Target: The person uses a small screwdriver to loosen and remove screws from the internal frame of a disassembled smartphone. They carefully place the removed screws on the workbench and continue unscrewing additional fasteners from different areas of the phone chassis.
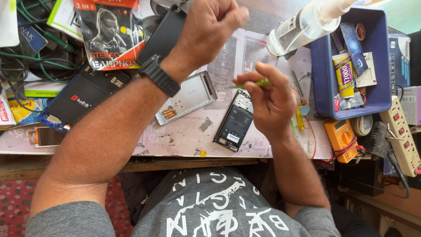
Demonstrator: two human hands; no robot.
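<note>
Presently the right hand (269, 103) is raised just above the work mat (184, 136), its thumb and fingers pinched narrowly on a slim green tool (256, 83) whose tip points toward the person's left. Directly below and beside this hand lies an opened phone (234, 123), back cover removed, with the dark battery and upper circuit board exposed; it rests flat on the mat, tilted slightly from the table edge. The left hand (210, 26) is lifted higher and further from the body, curled into a loose fist; whether it encloses anything cannot be told. A black wristwatch (158, 74) sits on the left wrist. Partly under the left forearm lies a silver metal frame (190, 96) with an orange flex strip at its lower corner. A dark phone panel (162, 35) lies behind the left wrist. To the right stands a blue plastic tray (379, 101) holding small tubes and parts, with a clear spray bottle (307, 24) lying across its upper left rim. Near the tray's lower edge sit an orange multimeter (341, 138) and a white power strip (401, 136).
</note>
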